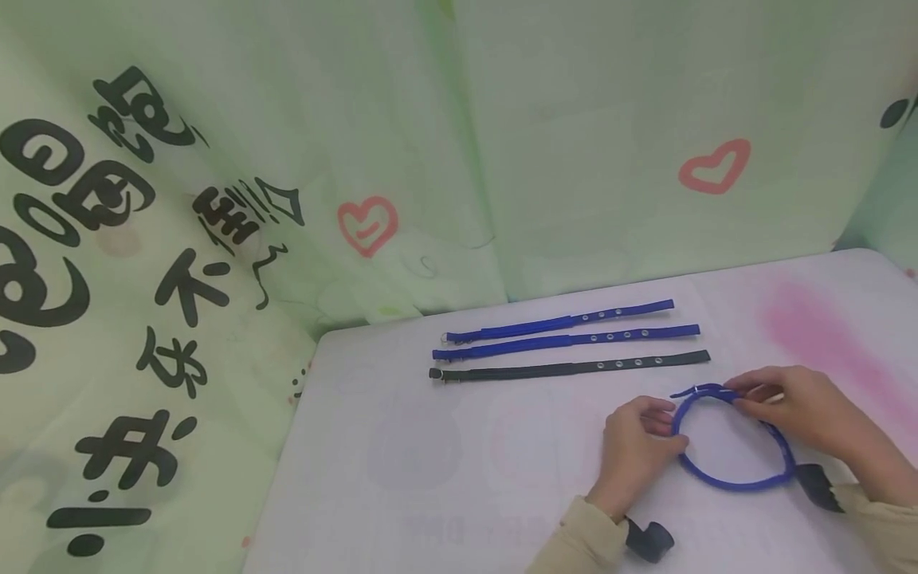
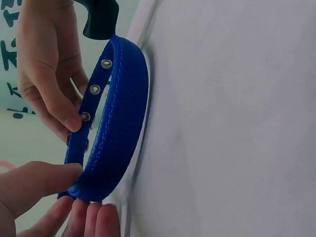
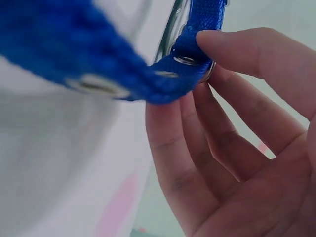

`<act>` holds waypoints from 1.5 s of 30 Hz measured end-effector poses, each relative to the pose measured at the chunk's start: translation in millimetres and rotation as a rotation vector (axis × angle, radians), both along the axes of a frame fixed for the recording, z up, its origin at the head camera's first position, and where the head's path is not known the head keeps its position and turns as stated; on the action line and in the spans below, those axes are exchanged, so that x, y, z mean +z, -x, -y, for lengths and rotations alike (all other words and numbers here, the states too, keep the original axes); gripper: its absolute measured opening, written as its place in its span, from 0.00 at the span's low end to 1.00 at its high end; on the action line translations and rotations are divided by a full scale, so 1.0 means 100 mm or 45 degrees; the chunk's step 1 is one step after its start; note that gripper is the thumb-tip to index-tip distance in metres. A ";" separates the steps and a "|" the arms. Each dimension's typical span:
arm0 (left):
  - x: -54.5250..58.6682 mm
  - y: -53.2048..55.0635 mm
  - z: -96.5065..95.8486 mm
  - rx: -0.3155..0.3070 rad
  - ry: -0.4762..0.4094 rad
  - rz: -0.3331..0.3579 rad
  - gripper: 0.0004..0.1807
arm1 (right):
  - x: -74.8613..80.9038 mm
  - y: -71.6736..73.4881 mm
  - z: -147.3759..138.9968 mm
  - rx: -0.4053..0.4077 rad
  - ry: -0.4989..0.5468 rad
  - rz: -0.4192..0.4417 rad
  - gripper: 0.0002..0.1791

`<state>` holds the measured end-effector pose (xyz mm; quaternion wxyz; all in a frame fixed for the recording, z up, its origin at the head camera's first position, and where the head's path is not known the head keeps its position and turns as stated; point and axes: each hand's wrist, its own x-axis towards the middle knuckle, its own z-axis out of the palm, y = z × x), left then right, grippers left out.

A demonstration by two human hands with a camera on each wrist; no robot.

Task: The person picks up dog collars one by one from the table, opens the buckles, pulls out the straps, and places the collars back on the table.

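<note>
A blue collar, bent into a closed ring, is held just above or on the white table toward the right. My left hand pinches its left side between thumb and fingers. At its upper right, my right hand pinches the strap near the metal buckle, and a free strap end sticks out to the left. The left wrist view shows metal eyelets along the thin part of the strap and thicker padded webbing opposite. In the right wrist view, the thumb presses the blue strap beside a metal ring.
Two blue collars and one dark collar lie straight, side by side, behind the hands. A green patterned curtain hangs at the table's back edge. Pink colour marks the tablecloth at right.
</note>
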<state>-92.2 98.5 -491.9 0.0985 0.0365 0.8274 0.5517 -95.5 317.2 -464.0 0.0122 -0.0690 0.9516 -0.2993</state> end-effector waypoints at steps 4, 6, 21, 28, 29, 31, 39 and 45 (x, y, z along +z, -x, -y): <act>-0.01 0.03 0.07 0.028 -0.063 -0.028 0.17 | 0.05 0.00 0.08 0.019 0.018 -0.060 0.13; -0.02 0.05 0.11 0.037 -0.082 -0.037 0.17 | 0.08 0.00 0.14 0.021 0.018 -0.083 0.13; 0.21 0.14 0.52 -0.055 -0.106 0.104 0.15 | 0.38 -0.05 0.61 0.105 0.051 -0.078 0.15; 0.26 0.13 0.74 -0.142 -0.133 0.110 0.14 | 0.45 -0.06 0.77 0.160 0.093 -0.084 0.15; 0.27 0.13 0.76 -0.142 -0.131 0.111 0.14 | 0.46 -0.07 0.79 0.166 0.093 -0.086 0.14; 0.28 0.12 0.80 -0.135 -0.125 0.117 0.14 | 0.47 -0.07 0.82 0.177 0.096 -0.098 0.14; 0.33 0.10 0.94 -0.115 -0.099 0.115 0.14 | 0.49 -0.07 0.96 0.206 0.119 -0.189 0.15; 0.38 0.07 1.06 -0.149 -0.074 0.079 0.14 | 0.52 -0.08 1.12 0.231 0.133 -0.180 0.13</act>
